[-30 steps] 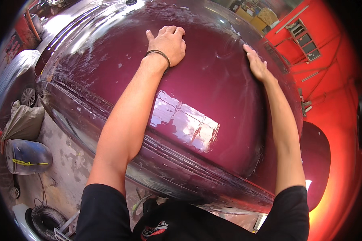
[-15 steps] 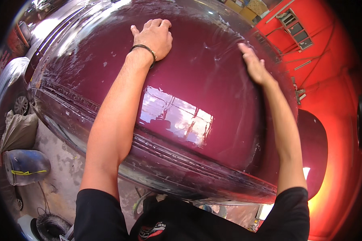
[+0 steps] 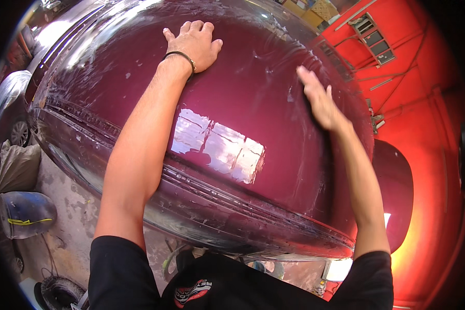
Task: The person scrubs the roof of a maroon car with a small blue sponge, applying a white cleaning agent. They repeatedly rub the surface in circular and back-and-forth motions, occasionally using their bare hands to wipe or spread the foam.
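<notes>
A broad, glossy maroon car panel (image 3: 243,98) curves out in front of me, wet-looking, with whitish smears toward its far side and a bright window reflection in the middle. My left hand (image 3: 195,45) rests on its far part, fingers spread and thumb out, a dark band round the wrist. I see nothing in it, though the palm's underside is hidden. Farther right, my right hand (image 3: 319,101) lies along the panel with its fingers stretched out and its thumb apart. Slight motion blur softens its fingertips. A dark seam strip (image 3: 212,192) runs along the panel's near edge.
A blue drum (image 3: 28,214) with a yellow strip stands on the stained floor (image 3: 70,196) at left, below a beige sack (image 3: 18,168). A tyre (image 3: 62,293) lies at lower left. Right of the panel are a smaller maroon panel (image 3: 395,191) and a red wall (image 3: 423,119).
My right hand has moved nearer to me and slightly left along the panel. My left hand stays on the far part, its fingers and thumb now more spread. The view has shifted slightly.
</notes>
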Motion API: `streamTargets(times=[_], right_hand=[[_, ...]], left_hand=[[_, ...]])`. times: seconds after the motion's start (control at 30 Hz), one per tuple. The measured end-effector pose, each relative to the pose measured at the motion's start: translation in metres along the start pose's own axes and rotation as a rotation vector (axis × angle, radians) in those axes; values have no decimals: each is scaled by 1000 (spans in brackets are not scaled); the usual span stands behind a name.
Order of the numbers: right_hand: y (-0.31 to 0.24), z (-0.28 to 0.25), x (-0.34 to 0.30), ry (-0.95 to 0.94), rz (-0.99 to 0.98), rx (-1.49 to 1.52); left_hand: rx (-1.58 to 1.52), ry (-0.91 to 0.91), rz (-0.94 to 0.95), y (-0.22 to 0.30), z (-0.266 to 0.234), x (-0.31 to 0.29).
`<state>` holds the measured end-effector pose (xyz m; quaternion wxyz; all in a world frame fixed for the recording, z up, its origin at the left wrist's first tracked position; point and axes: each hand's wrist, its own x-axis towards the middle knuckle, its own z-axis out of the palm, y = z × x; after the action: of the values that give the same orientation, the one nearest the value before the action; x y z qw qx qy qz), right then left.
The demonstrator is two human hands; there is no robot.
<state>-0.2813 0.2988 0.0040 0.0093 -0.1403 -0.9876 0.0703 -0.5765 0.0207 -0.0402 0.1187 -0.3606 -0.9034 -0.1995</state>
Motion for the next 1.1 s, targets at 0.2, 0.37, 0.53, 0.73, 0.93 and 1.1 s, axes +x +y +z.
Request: streamTargets(times=[0.2, 0.37, 0.53, 0.73, 0.93, 1.1], right_hand=[[56, -7, 88, 81, 369, 34], [-89, 15, 2, -52, -190, 7], [-41, 3, 47, -55, -217, -50], [32, 0, 149, 54, 185, -1], [-118, 18, 47, -62, -299, 22], [-70, 5, 101, -48, -245, -1]], left_hand=[[-39, -27, 48, 14, 2, 4], [42, -19, -23, -14, 0, 1], [-7, 4, -7, -5, -1, -3], [-45, -9, 27, 17, 1, 0], [8, -39, -46, -9, -5, -1], [-15, -13, -26, -8, -7, -4]])
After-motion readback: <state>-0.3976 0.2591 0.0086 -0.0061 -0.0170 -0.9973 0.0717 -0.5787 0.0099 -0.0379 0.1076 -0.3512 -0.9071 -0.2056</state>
